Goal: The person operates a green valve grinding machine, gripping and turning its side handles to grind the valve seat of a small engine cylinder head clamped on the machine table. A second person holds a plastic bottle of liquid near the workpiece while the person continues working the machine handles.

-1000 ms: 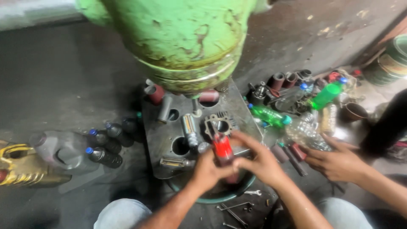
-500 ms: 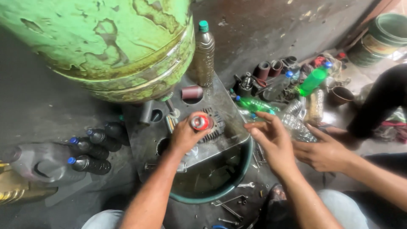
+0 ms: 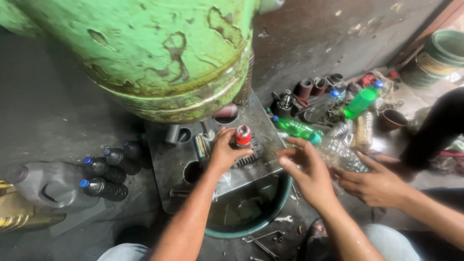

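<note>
My left hand [image 3: 223, 151] grips a small red and silver cylindrical part [image 3: 242, 136] and holds it upright over a round finned metal piece [image 3: 249, 155] on a grey steel plate [image 3: 166, 166]. My right hand [image 3: 307, 170] hovers just to the right of it, wet, fingers spread and holding nothing. Below both hands a green basin [image 3: 276, 209] of dark liquid sits under the plate's near edge. A large green press column [image 3: 159, 53] with peeling paint looms overhead.
Another person's hand [image 3: 374, 183] rests on the floor at the right. Green bottles [image 3: 297, 128] and clear plastic bottles [image 3: 338, 147] lie beyond it. Dark bottles with blue caps [image 3: 104, 188] and a grey jug [image 3: 46, 183] stand left. Metal sleeves [image 3: 304, 89] and wrenches [image 3: 263, 239] lie around.
My left hand has carried the red part up from low over the basin onto the finned piece. My right hand has let go and drawn off to the right. The view has tilted.
</note>
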